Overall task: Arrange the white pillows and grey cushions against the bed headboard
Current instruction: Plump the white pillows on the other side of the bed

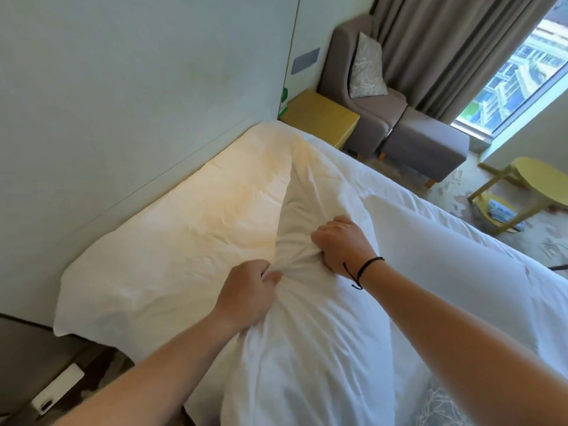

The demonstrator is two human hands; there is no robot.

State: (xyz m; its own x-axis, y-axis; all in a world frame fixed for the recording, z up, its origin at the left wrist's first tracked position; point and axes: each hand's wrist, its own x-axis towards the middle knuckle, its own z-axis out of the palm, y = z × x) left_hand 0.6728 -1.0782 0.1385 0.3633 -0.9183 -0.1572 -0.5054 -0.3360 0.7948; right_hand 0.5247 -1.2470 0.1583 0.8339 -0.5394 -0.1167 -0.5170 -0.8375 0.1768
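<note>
A white pillow [307, 348] lies in front of me, its fabric bunched up between my hands. My left hand [246, 293] grips a fold of its cover. Just to the right, my right hand [341, 244] clutches the same gathered fabric; a black cord is on that wrist. Another white pillow [184, 241] lies flat along the pale headboard wall [123, 103], lit warm yellow. A patterned grey cushion [367, 69] leans upright in the grey armchair [353, 87] at the far corner. A second patterned cushion [442, 407] peeks out at the bottom under my right forearm.
White bedding [461, 247] covers the bed to the right. A yellow bedside table [319, 116] stands at the bed's far corner, a grey footstool [427, 149] beside the armchair. A yellow side table [528, 186] stands on the floor by the window. Grey curtains hang behind.
</note>
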